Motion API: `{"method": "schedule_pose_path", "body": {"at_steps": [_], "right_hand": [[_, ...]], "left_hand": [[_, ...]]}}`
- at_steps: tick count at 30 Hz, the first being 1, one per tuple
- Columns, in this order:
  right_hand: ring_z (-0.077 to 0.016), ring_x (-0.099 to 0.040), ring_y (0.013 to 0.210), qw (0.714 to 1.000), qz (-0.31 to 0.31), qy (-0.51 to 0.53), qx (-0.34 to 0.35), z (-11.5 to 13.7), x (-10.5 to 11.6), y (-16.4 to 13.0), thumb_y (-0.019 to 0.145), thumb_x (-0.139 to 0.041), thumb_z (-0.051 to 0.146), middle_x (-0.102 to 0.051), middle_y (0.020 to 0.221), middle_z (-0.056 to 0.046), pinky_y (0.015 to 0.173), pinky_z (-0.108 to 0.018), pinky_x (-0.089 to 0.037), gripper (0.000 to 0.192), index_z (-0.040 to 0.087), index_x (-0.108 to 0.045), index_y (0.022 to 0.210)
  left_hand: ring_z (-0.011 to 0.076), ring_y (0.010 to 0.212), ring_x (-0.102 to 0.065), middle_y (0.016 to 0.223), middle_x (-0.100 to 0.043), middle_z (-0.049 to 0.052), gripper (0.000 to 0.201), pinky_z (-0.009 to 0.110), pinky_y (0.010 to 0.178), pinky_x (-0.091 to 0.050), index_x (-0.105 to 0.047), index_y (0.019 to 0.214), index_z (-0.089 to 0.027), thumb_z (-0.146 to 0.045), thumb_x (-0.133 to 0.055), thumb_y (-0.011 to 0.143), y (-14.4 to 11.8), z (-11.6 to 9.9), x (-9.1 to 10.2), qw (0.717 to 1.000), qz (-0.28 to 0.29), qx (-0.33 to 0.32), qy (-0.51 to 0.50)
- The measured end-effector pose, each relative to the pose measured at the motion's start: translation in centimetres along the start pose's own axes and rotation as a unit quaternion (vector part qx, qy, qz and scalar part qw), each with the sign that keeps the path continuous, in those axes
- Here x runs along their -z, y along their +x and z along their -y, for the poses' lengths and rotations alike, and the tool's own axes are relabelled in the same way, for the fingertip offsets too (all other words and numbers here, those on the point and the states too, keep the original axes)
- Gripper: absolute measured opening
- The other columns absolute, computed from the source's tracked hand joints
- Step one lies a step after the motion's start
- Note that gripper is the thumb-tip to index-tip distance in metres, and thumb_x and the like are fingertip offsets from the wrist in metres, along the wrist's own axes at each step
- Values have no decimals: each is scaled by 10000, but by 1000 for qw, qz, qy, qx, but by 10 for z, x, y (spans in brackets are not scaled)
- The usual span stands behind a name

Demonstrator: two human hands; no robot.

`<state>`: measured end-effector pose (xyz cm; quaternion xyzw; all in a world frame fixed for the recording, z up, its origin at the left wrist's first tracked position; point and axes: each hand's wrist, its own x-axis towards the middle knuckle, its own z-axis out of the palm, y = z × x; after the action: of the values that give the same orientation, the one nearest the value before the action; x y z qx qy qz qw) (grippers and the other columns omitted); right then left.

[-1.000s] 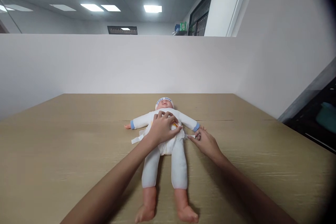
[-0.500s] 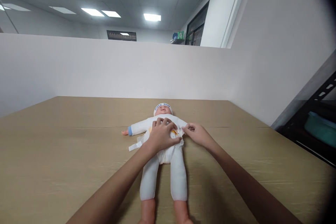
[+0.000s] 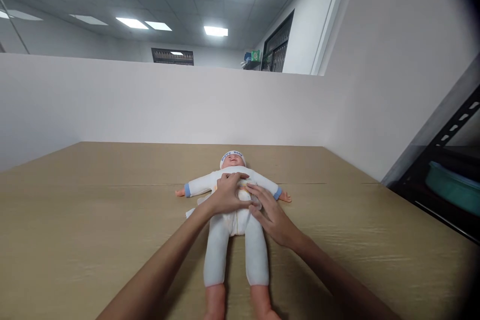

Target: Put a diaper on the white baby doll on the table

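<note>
A baby doll (image 3: 257,252) in a white suit with blue cuffs lies on its back, its head in a lettered white cap (image 3: 232,154) and its arms spread. Around its hips is a white diaper (image 3: 237,222) with yellow-orange marks. My left hand (image 3: 226,195) rests on the diaper's front, fingers across the belly and thumb apart. Against the diaper's right side lies my right hand (image 3: 273,214), fingers stretched toward the middle and thumb spread. To the left, a loose white diaper tab (image 3: 190,213) sticks out past my left wrist. The hands hide most of the waistband.
The doll lies on a wide light-brown table (image 3: 112,240) with a seam across it. Behind it stands a low white partition wall (image 3: 202,105). At right, a black metal shelf (image 3: 416,177) holds a teal bin (image 3: 453,187).
My right hand has moved left from beside the doll onto the diaper, and its pinched fingers have spread. The doll's right-side cuff and hand now show. My left hand stays on the diaper.
</note>
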<state>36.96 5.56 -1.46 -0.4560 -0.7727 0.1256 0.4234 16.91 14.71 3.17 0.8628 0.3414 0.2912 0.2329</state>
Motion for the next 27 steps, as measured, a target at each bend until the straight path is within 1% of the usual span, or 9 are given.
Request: {"method": "schedule_pose_path", "body": {"at_steps": [3,6,11,13,16,18,20,23,27], "right_hand": [[-272,-345,1632,999,33,-40,10,-2,-3,-11,1130,-481,448,-410,1754,-65,1346,-530,-286,605,342,-345,1710],[-300,-393,1601,995,11,-93,24,-2,-6,-11,1131,-466,426,-454,1728,-74,1320,-560,-323,582,337,-379,1699],[-339,-581,1359,982,-76,-173,10,26,-10,12,1124,-470,397,-664,1450,-137,1156,-528,-446,388,265,-640,1446],[-322,-630,1203,980,-82,-182,16,41,-16,28,1114,-487,373,-711,1258,-135,1046,-471,-480,289,232,-682,1275],[-273,-642,1002,983,-65,-172,12,56,-33,54,1066,-569,327,-712,1035,-78,873,-385,-465,119,238,-642,1036],[-250,-630,911,983,-42,-177,-16,58,-45,68,1011,-646,333,-697,934,-41,778,-353,-412,132,247,-593,926],[-236,-616,858,980,-17,-193,-47,57,-54,78,962,-695,343,-684,874,-23,718,-337,-351,206,249,-551,848],[-221,-603,832,977,1,-202,-69,53,-59,83,929,-713,344,-675,851,-16,681,-326,-295,254,249,-514,802],[-200,-589,796,980,12,-185,-71,52,-55,82,934,-708,346,-669,846,-8,656,-319,-275,265,249,-498,804]], "left_hand": [[339,1394,-560,1507,-624,109,684,499,1175,-463,-580,1431,-276,-546,-825,852,-15,8,15,990,-11,-1,-141],[297,1385,-590,1505,-630,97,515,466,1187,-480,-598,1380,-281,-535,-726,950,-43,26,26,981,-78,14,-175],[315,1237,-640,1337,-707,112,422,500,1126,-483,-626,1250,-256,-555,-683,958,-97,73,42,981,-168,98,-24],[322,1142,-656,1214,-730,121,386,478,1045,-497,-631,1145,-236,-572,-658,957,-112,86,46,978,-159,128,41],[331,1038,-668,1076,-746,113,345,459,964,-479,-624,1025,-231,-567,-636,950,-121,93,46,971,-117,164,128],[337,1001,-665,1002,-748,98,295,462,951,-449,-625,969,-236,-529,-635,939,-122,92,44,964,-92,188,162],[335,976,-653,922,-727,80,258,441,928,-425,-615,873,-239,-489,-673,896,-120,91,43,963,-85,222,125],[297,852,-615,766,-647,39,316,377,816,-397,-574,721,-240,-493,-750,793,-115,94,47,957,-94,275,4],[202,666,-484,629,-505,-18,482,325,683,-313,-504,616,-239,-637,-713,792,-100,93,62,951,-76,265,-142]]}}
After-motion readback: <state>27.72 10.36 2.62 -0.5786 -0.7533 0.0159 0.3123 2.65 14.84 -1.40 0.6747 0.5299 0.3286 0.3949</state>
